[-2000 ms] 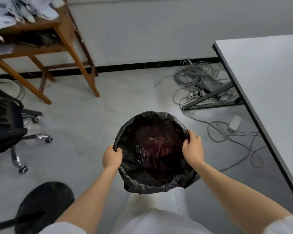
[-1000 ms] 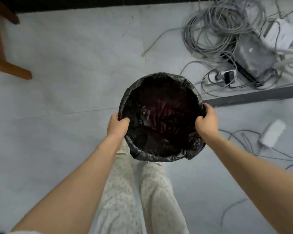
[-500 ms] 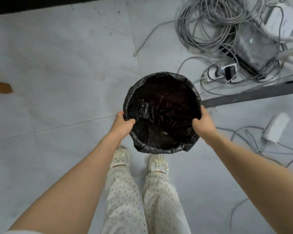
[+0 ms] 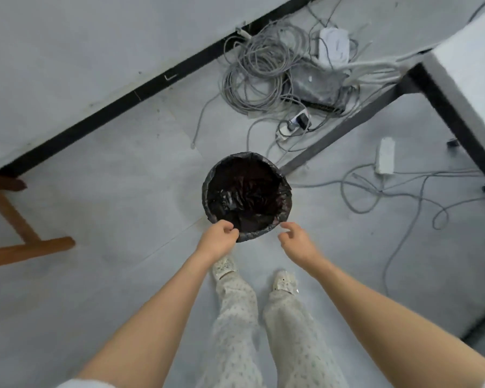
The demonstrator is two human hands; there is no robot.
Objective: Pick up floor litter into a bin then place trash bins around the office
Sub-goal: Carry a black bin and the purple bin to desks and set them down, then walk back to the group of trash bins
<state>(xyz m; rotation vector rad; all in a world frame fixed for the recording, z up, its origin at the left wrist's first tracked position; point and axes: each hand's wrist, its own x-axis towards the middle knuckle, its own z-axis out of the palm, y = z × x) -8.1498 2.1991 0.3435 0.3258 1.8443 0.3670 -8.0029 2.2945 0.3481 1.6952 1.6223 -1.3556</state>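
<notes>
A round trash bin [image 4: 212, 189] lined with a black bag stands on the grey floor next to the foot of a desk frame. My left hand [image 4: 218, 240] hovers at the bin's near rim with its fingers loosely curled and nothing held in them. My right hand [image 4: 295, 242] is just off the near right of the rim, fingers spread and relaxed, not touching the bin. My feet are right behind the bin.
A tangle of grey cables [image 4: 259, 65] with a power strip [image 4: 294, 126] lies beyond the bin. A white desk [image 4: 476, 68] on a dark frame [image 4: 339, 134] stands at the right. A second power strip [image 4: 385, 159] lies under the desk. A wooden table leg [image 4: 25, 247] is at the left.
The bin has gone down onto the floor by the desk frame. Both hands have let go of its rim and drawn back toward me.
</notes>
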